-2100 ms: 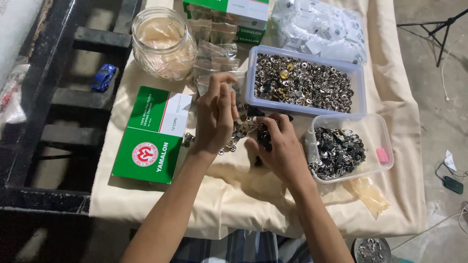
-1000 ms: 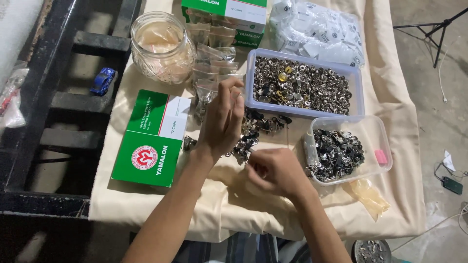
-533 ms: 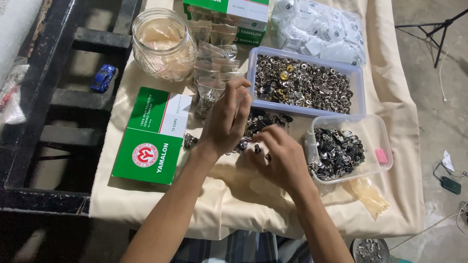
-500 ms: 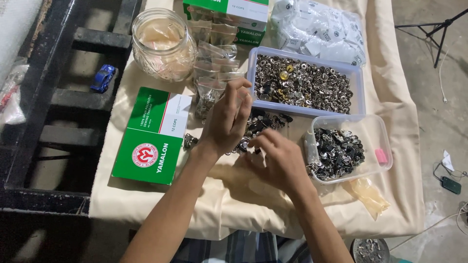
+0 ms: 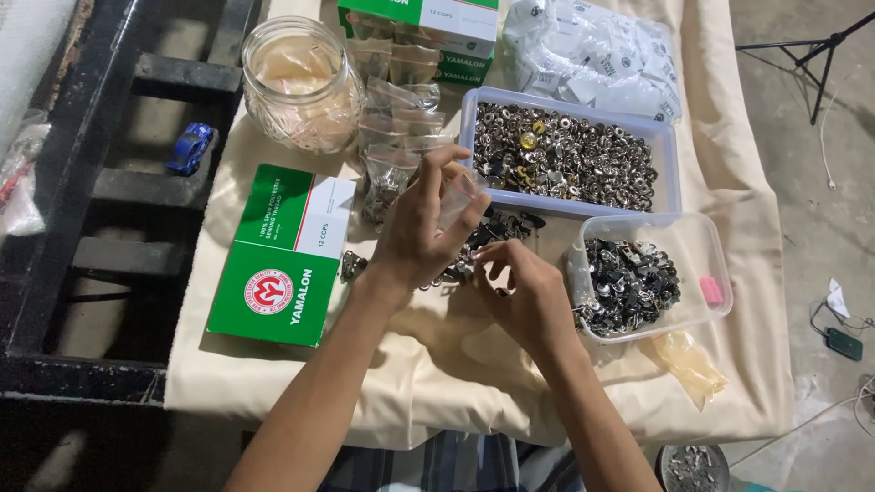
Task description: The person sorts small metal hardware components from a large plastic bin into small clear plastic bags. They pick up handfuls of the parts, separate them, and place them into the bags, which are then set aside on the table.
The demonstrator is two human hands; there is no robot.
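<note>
My left hand [image 5: 421, 228] holds a small clear plastic bag [image 5: 458, 189] pinched open at its mouth, raised over a loose pile of small dark metal fasteners [image 5: 483, 239] on the cream cloth [image 5: 428, 364]. My right hand [image 5: 527, 293] sits just right of and below it, its fingertips pinched on a few small fasteners from the pile. What exactly is between those fingers is too small to make out.
A clear tub of silvery metal snaps [image 5: 570, 157] stands behind the hands, a second tub of dark fasteners [image 5: 649, 276] to the right. A green and white box [image 5: 283, 255] lies at left, a glass jar [image 5: 301, 84] and small filled bags [image 5: 396, 128] behind.
My right hand pulled back toward me, then returned to the pile beside the bag. My left hand lifted off the pile and now holds the small bag up.
</note>
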